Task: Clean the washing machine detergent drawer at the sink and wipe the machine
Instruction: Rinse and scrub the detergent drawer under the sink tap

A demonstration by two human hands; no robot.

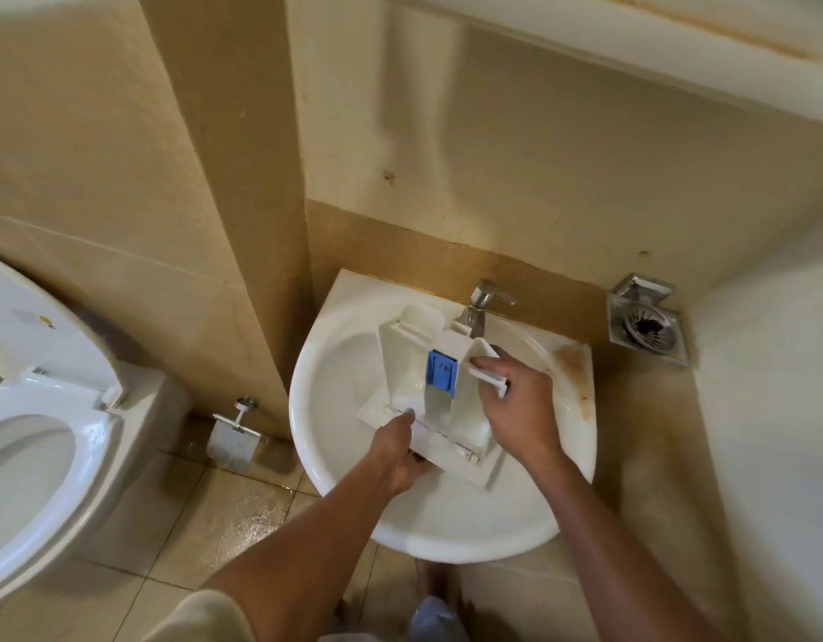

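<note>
The detergent drawer (402, 352) is held over the white sink (307, 410), and its far end is close under the metal tap (481, 303). It is white plastic with a blue insert (442, 370) in the middle compartment. There are small marks on the insert, but they are too small to read.

Both hands are grasping the drawer. The left hand (398, 449) grips the front panel at the near-left corner, with the fingers curled around its edge. The right hand (516, 400) holds the right side wall, with the fingers bent over its top edge.

The front panel hangs just above the near part of the basin, and I cannot tell if it touches the sink. The left half of the bowl is open. The right rim of the sink has brown stains (574, 363).

The sink sits in a narrow recess, with a tiled column directly on its left and a wall on its right. This wall carries a metal holder (646, 322). Further left stands a toilet (43, 456) with the lid up. The lid has a sticker (37, 317) that is too blurred to read. A paper holder (236, 433) is mounted low between the toilet and the sink. The tiled floor (224, 516) below looks wet.
</note>
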